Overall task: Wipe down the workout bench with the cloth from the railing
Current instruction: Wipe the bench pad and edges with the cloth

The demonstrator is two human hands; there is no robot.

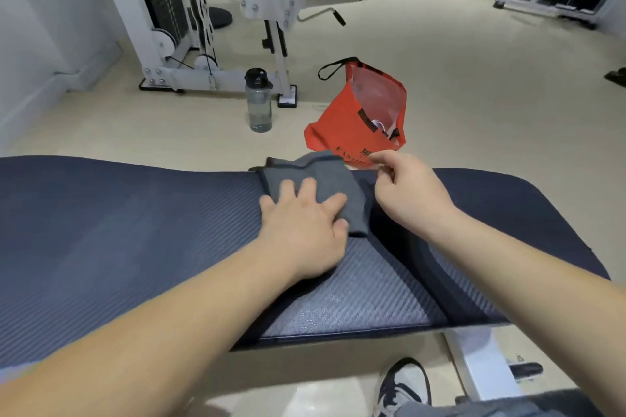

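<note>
Pressing down with spread fingers, your left hand [301,213] lay flat on the grey cloth [325,176], centre frame on the bench [135,213] pad. Your right hand [406,189] sat curled at the cloth's right edge; could not tell whether it pinched it.

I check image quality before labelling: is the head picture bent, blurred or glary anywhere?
Head view: the wide lens bows the far edge of the bench; light is soft and even; a pale sheen lies near its front edge; left hand, right hand and cloth are sharp; the lower left corner is smeared.
</note>
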